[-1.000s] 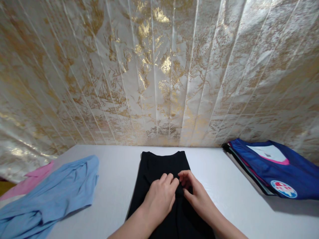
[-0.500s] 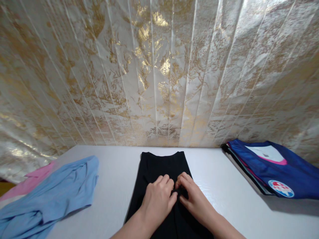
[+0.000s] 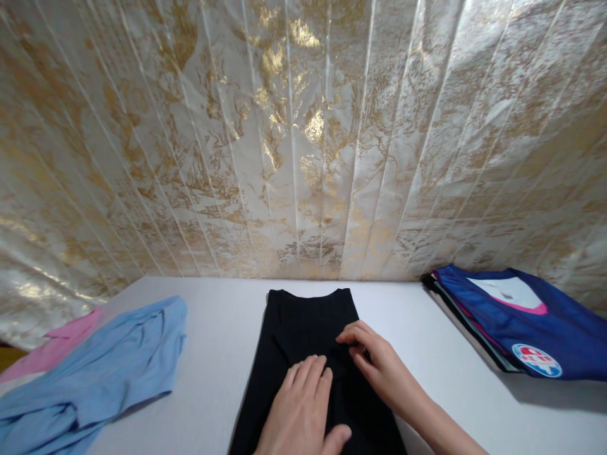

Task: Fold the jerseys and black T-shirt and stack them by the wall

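Note:
A black garment, folded into a long narrow shape with a shallow dip in its far edge, lies on the white table in front of me. My left hand rests flat on its middle, fingers stretched forward and thumb out to the side. On the garment's right side is my right hand, its fingers loosely bent and its thumb apart from them. No cloth shows pinched between those fingers. Both forearms come in from the bottom, and the garment's near end runs out of view.
On the left of the white table, a light blue garment lies loosely over a pink one. A stack of folded clothes with a navy shirt on top sits at the right. Behind hangs a silver-and-gold curtain.
My hands have moved apart from the garment's middle. The left came nearer and flattened out; the right shifted right and let go of the dark cloth between its fingers.

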A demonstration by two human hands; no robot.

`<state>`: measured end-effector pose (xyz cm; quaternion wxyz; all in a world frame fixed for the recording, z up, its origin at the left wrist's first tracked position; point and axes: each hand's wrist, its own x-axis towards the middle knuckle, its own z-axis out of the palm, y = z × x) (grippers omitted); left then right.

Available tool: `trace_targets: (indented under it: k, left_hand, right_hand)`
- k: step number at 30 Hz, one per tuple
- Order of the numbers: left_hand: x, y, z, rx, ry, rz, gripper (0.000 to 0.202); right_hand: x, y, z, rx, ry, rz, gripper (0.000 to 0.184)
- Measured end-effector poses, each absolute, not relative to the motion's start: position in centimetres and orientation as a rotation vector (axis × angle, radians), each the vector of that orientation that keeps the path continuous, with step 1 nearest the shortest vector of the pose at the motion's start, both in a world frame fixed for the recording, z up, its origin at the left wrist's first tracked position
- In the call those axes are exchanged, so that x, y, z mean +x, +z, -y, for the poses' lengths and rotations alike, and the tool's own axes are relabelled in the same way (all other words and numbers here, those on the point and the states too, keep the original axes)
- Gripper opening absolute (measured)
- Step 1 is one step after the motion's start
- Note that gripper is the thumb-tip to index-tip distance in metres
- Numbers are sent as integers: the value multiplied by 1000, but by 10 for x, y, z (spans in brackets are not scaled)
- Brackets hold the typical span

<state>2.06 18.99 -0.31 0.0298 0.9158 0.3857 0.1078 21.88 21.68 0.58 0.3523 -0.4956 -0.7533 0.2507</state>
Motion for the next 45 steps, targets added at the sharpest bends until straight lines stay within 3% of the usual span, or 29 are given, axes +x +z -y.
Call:
trace_targets:
  k: [4,6,10,15,19,22,30,37,45]
  left_hand:
    - [9,-11,-190,2950,298,-1141,83]
    - [4,-13,-189,2990,217,-1159,77]
    - [-3,-17,-183,3034,20,-1202,46]
    - [-6,-5,-178,2981,-35,-1216,46]
    - [-7,19,-192,2883,41,-1293,58]
    - [-5,25,-215,2814,236,-1438,46]
    - [-4,-18,-233,2761,266,-1421,51]
    - [-24,-11,-240,2695,301,-1260,48]
    - [-46,-37,-195,2792,412,-1551,59]
  right_hand:
    - [203,-3,-208,-1321,472,2033,40]
    - [199,-14,-207,-1374,392,2175,50]
    - [200,-31,-208,-1505,339,2346,59]
    - [211,-27,-206,-1403,420,2373,59]
    - [212,-18,-210,-1364,423,2223,53]
    - [201,-13,-219,-1350,319,2131,49]
    - [174,-30,-226,-1478,200,2292,54]
    - [184,-32,-221,-1550,182,2405,62]
    - [183,-30,-219,-1529,133,2379,59]
